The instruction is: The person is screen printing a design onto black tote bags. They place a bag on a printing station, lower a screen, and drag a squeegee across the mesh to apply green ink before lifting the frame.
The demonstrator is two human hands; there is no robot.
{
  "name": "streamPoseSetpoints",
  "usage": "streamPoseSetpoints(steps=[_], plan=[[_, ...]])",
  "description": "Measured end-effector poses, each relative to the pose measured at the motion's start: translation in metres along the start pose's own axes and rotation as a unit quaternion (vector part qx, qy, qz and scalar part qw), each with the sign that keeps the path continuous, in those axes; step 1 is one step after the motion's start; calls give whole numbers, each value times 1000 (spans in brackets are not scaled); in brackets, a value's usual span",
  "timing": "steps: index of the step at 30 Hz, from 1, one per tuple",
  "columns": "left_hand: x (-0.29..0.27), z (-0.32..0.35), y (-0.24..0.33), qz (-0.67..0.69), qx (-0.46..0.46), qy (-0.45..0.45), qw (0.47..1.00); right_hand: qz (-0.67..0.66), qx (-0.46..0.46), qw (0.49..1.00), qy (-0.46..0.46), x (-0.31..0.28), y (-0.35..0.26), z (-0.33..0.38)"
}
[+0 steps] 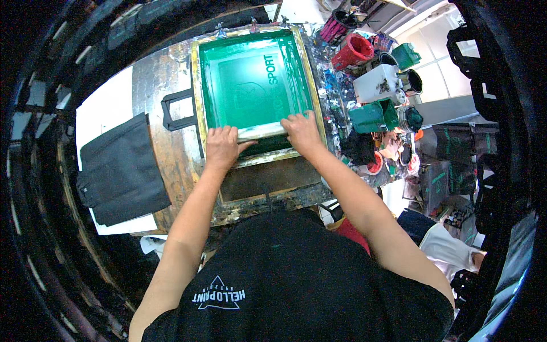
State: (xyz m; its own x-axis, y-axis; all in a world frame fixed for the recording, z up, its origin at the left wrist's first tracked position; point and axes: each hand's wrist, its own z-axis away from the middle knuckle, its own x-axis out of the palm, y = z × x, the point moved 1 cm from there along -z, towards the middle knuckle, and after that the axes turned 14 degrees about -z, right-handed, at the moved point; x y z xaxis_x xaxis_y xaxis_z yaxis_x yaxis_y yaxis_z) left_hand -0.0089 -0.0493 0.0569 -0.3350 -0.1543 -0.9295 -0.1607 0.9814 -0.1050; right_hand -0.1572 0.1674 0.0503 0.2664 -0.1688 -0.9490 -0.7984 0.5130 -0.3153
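One pale bar [263,132], long and straight: lying crosswise inside the screen frame [197,85], near the end closest to me. One left hand [222,147], mine: clamping on the bar's left end, the thumb stretching along its near side. One right hand [302,134], mine: clamping on the bar's right end, the fingers curling over its top. One mesh [242,74], coated green, bearing dark lettering: stretching away beyond the bar. One black strap loop [182,122]: poking out from beside the frame's left edge. One worn wooden surface [174,162]: carrying the frame. Dark folded fabric [122,171]: lying at left, partly covering a white sheet [102,105]. One red bucket [354,51], one white container [373,82], one green container [366,117]: standing at right amid paint-stained clutter.
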Motion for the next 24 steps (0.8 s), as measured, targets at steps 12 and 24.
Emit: streamPoseSetpoints(steps=[12,24], plan=[[-16,21,4,78,-39,-48,995,-32,-9,999,-43,-22,-18,20],[5,132,-42,84,-235,-179,952,-48,-57,995,67,17,-44,56]])
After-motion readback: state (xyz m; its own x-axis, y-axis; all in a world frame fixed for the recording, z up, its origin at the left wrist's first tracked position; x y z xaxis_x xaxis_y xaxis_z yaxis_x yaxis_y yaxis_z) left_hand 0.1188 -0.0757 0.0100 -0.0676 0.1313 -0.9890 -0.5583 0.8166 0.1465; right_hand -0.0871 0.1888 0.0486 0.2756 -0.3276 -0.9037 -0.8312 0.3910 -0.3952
